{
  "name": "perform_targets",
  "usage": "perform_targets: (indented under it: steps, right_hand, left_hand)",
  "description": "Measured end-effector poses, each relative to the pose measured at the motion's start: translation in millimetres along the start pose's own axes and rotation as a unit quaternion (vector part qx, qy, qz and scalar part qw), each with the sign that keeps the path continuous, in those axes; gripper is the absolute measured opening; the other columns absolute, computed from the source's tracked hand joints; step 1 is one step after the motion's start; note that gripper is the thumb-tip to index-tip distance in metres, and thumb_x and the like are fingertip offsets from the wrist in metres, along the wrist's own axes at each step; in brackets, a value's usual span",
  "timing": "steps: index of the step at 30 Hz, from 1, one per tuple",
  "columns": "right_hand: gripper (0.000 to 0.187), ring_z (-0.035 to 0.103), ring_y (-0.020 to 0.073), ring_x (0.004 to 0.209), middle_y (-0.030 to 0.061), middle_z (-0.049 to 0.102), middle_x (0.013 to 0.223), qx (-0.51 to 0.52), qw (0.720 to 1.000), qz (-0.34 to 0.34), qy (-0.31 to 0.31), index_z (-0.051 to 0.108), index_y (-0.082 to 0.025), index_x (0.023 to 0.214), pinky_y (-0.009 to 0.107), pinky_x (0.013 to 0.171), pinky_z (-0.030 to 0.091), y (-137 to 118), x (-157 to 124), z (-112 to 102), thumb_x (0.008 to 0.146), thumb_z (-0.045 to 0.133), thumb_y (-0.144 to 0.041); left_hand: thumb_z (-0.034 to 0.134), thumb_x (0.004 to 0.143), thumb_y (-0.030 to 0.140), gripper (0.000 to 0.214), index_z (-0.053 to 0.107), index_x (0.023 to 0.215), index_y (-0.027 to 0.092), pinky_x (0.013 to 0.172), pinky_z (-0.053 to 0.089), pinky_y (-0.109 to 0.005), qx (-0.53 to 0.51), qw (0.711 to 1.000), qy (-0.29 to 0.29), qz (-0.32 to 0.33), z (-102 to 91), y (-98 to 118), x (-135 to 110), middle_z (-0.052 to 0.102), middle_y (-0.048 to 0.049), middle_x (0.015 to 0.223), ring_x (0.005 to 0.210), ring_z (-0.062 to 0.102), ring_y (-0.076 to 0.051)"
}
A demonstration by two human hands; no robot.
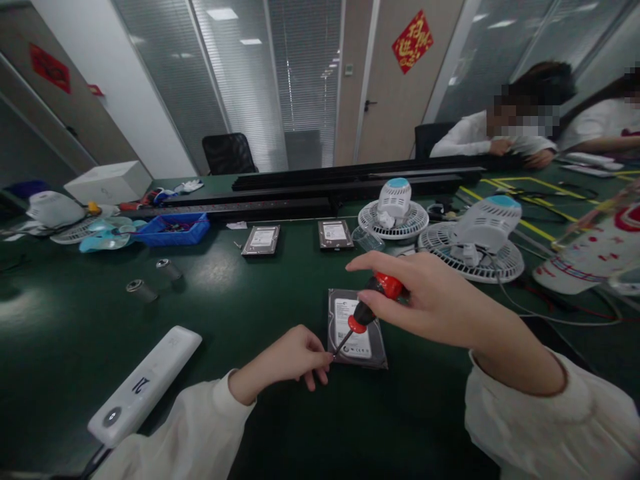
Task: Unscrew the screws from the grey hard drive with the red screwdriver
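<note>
A hard drive lies flat on the green table in front of me. My right hand is wrapped round the red and black handle of a screwdriver, whose tip points down at the drive's near left corner. My left hand rests on the table beside that corner, its fingers curled and pinched at the screwdriver tip; what they hold, if anything, is too small to see.
Two more hard drives lie further back. Two white desk fans lie at the right. A white power bank, two metal cylinders, a blue tray sit left. Two people sit at far right.
</note>
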State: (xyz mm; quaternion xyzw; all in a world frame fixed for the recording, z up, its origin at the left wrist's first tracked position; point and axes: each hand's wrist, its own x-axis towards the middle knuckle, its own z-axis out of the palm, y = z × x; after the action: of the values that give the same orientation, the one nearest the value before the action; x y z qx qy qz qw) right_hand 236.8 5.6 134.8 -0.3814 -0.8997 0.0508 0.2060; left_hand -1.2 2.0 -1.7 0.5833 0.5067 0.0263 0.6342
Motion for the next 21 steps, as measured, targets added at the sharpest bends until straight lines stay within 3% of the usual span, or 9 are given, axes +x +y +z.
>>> perform_targets:
  steps: [3,5,8,10,13,16,19,21]
  right_hand:
    - [0.045,0.070,0.0189,0.080,0.0048,0.075,0.096,0.015,0.999,-0.041,0.011,0.060,-0.016,0.130,0.029,0.071,0.045,0.1,-1.4,-0.4,0.086,0.061,-0.026]
    - [0.046,0.071,0.0207,0.084,0.0074,0.075,0.102,0.010,0.999,-0.041,0.013,0.059,-0.016,0.131,0.030,0.072,0.046,0.2,-1.4,0.4,0.088,0.063,-0.033]
    - [0.044,0.063,0.0172,0.062,0.0003,0.069,0.075,-0.009,1.000,0.009,0.001,0.063,-0.019,0.125,0.028,0.059,0.039,-0.1,0.0,2.0,0.096,0.059,-0.052]
    - [0.039,0.058,0.0155,0.055,-0.0029,0.063,0.066,-0.013,1.000,0.020,-0.001,0.063,-0.020,0.123,0.027,0.056,0.035,-0.9,0.5,1.7,0.098,0.057,-0.048]
    - [0.040,0.062,0.0155,0.064,0.0003,0.068,0.079,0.024,0.999,-0.035,-0.004,0.059,-0.018,0.128,0.026,0.061,0.041,-2.2,0.0,-0.6,0.090,0.059,-0.028]
    - [0.042,0.066,0.0176,0.077,0.0061,0.072,0.096,0.045,0.996,-0.073,0.005,0.058,-0.016,0.128,0.027,0.066,0.045,-2.5,0.0,-1.6,0.090,0.062,-0.033]
    - [0.041,0.059,0.0146,0.059,-0.0019,0.064,0.071,0.025,0.999,-0.028,-0.003,0.061,-0.018,0.123,0.025,0.056,0.037,-1.6,0.3,-0.5,0.098,0.058,-0.050]
    - [0.036,0.052,0.0128,0.050,-0.0061,0.056,0.060,0.013,1.000,-0.005,-0.011,0.062,-0.019,0.123,0.025,0.053,0.032,-1.2,0.0,-0.1,0.100,0.056,-0.046]
  left_hand:
    - [0.066,0.093,0.034,0.026,0.070,0.078,0.013,0.041,0.034,-0.018,0.001,1.000,-0.005,0.002,-1.1,-2.8,0.8,0.078,-0.0061,0.077,0.049,0.064,-0.009]
    - [0.066,0.093,0.035,0.027,0.071,0.079,0.013,0.041,0.033,-0.018,0.007,1.000,-0.004,0.002,-1.4,-3.1,0.3,0.079,-0.0066,0.078,0.050,0.065,-0.010]
    - [0.066,0.093,0.035,0.027,0.071,0.079,0.012,0.041,0.034,-0.018,0.012,1.000,-0.002,0.008,-1.7,-2.2,-0.7,0.079,-0.0069,0.079,0.051,0.065,-0.010]
    - [0.066,0.093,0.035,0.027,0.072,0.080,0.012,0.042,0.035,-0.018,0.011,1.000,-0.004,0.011,-1.9,-1.8,-1.2,0.079,-0.0074,0.080,0.051,0.066,-0.010]
    - [0.067,0.092,0.035,0.027,0.072,0.081,0.012,0.043,0.037,-0.018,0.005,1.000,-0.007,0.011,-1.8,-1.5,-1.8,0.080,-0.0081,0.081,0.053,0.066,-0.010]
    - [0.066,0.093,0.035,0.027,0.071,0.080,0.012,0.043,0.036,-0.019,0.009,1.000,-0.003,0.007,-1.5,-0.9,-2.3,0.079,-0.0082,0.081,0.052,0.066,-0.010]
    - [0.066,0.093,0.035,0.027,0.072,0.080,0.012,0.043,0.036,-0.019,0.015,1.000,-0.002,0.008,-1.9,-0.2,-2.2,0.080,-0.0081,0.081,0.052,0.066,-0.010]
    - [0.066,0.093,0.035,0.027,0.072,0.081,0.012,0.043,0.037,-0.019,0.015,1.000,-0.004,0.010,-2.1,0.3,-2.1,0.080,-0.0082,0.082,0.053,0.066,-0.010]
